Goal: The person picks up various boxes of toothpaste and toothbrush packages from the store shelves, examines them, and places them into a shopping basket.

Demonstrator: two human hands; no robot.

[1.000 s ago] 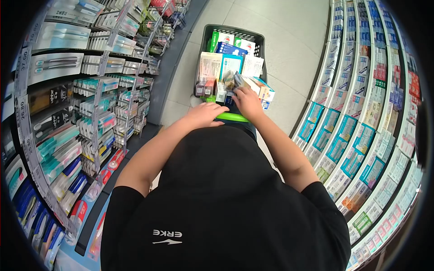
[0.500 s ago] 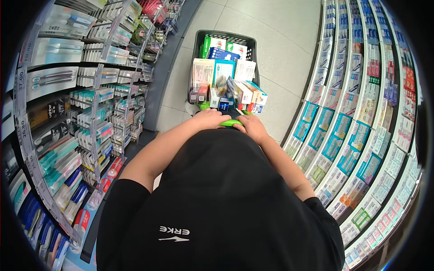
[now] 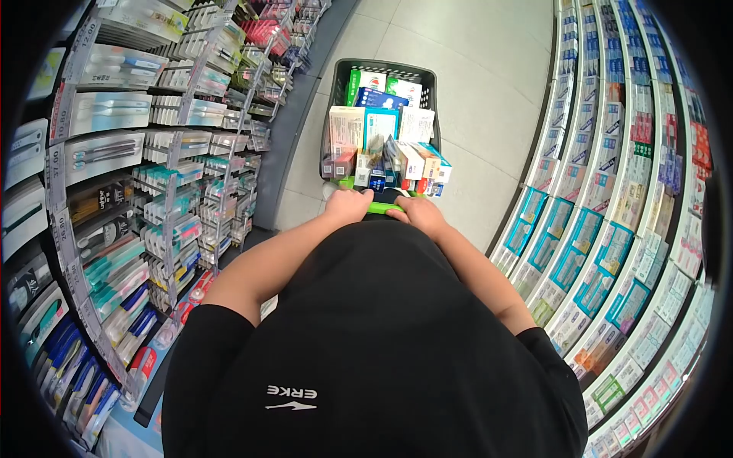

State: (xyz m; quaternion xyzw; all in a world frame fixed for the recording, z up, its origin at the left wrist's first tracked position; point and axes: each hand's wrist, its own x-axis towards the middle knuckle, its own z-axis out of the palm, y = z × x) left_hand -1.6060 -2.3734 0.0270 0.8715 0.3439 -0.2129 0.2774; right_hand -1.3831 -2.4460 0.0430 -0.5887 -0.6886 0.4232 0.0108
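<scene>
Two hands hold one green plastic handle bar (image 3: 384,207) of one dark grey plastic shopping cart (image 3: 429,85) in the head view: the left hand (image 3: 347,206) and the right hand (image 3: 418,214), each grip curled closed around the bar. The stacked cardboard boxes (image 3: 347,130), more than a dozen, rise above the rim. I judge that a jolt or a sharp turn could throw the near ones onto the pale tiled floor (image 3: 489,91).
</scene>
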